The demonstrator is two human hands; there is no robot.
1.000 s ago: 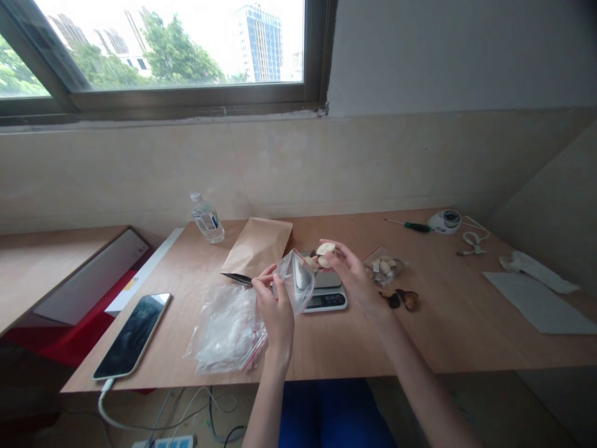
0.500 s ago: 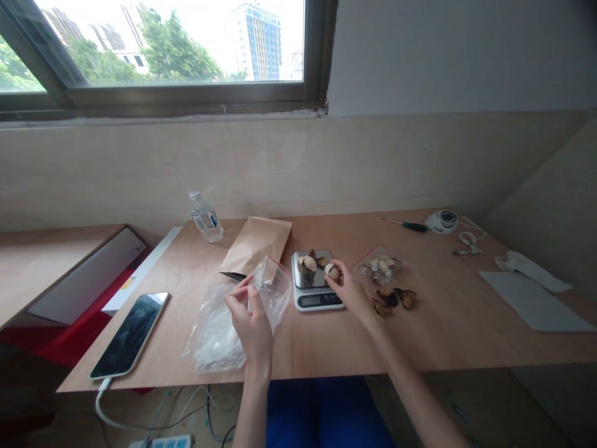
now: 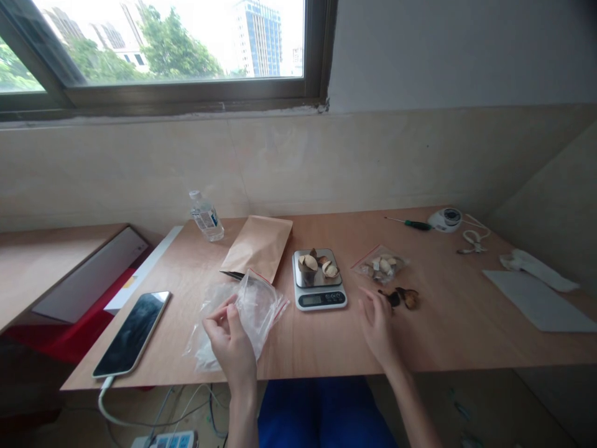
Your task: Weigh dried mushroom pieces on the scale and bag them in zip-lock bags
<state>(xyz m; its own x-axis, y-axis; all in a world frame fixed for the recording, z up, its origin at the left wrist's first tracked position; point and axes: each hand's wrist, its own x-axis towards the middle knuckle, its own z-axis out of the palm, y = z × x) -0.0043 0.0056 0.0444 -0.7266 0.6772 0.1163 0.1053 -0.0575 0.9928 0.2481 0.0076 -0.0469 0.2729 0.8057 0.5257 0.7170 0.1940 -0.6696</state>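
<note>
My left hand [image 3: 232, 343] pinches a clear zip bag [image 3: 261, 305] by its edge, above more clear plastic bags [image 3: 208, 358] on the table. To the right of the digital scale [image 3: 321, 300], my right hand [image 3: 380, 326] hovers with fingers apart and nothing visible in them. Several dried brown pieces with pale rounded tops [image 3: 330, 270] sit on the scale's metal plate. Just beyond my right fingers lie dark brown curled dried pieces [image 3: 409, 298], partly covered by the hand. Behind them is a zip bag of pale pieces [image 3: 382, 266].
A brown paper pouch [image 3: 259, 242] lies behind the bags, with a black pen [image 3: 232, 274] at its near edge. A water bottle [image 3: 206, 218] stands back left. A charging phone [image 3: 133, 335] is front left. A screwdriver [image 3: 417, 225], white camera [image 3: 445, 219] and white sheet [image 3: 541, 302] are right.
My right hand has let go of a pale-topped piece on the scale and moved right and nearer, fingers now spread. My left hand has drawn left and lower with the zip bag.
</note>
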